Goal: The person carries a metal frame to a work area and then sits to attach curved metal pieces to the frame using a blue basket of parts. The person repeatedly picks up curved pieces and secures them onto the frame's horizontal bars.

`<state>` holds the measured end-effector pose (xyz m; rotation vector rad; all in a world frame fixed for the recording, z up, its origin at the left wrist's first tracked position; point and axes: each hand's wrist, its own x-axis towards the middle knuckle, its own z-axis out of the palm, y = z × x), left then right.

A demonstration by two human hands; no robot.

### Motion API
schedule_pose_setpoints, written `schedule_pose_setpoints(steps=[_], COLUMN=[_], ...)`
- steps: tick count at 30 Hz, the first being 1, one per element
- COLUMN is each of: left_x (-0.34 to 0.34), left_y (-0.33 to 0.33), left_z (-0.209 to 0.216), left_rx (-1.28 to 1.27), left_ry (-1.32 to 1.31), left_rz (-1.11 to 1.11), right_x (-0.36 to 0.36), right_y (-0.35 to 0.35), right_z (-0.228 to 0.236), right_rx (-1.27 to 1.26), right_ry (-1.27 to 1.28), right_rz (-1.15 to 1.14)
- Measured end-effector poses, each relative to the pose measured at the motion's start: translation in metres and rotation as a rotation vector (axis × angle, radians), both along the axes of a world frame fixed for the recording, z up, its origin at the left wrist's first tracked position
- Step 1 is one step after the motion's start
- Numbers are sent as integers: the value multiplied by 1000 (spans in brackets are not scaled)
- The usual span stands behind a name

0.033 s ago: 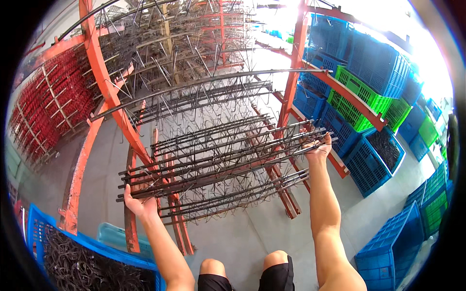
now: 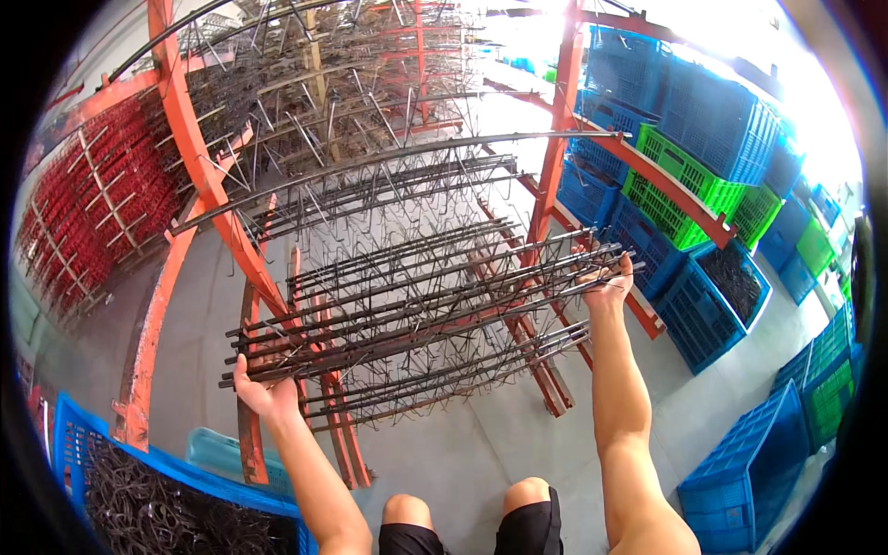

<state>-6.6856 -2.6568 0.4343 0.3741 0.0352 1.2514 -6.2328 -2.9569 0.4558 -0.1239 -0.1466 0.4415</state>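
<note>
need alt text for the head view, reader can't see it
A person's left hand and right hand hold opposite ends of long, dark, hook-lined metal rods at an orange metal rack. Blue and green plastic crates are stacked at right; a blue plastic crate of dark pieces sits lower left.

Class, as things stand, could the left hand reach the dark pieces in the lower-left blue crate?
Probably not without letting go: the left hand holds the dark rods. Otherwise, the blue crate looks near, and nothing visible covers the dark pieces.
</note>
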Motion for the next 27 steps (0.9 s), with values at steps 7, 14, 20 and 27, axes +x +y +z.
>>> schedule_pose_setpoints(steps=[7,14,20,27], left_x=[-27,-55,-22,115], left_y=[-30,-65,-106,-216], left_z=[27,44,73,8], left_rx=[-80,-119,84,47], left_ry=[131,204,188,207], left_rz=[96,-15,-309,-932], right_x=[-23,-69,-142,-240], right_y=[-33,-99,-239,-475], right_z=[27,44,43,-68], right_rx=[-95,-151,-44,-63], right_ry=[12,102,-177,164], right_rz=[53,-33,-183,-722])
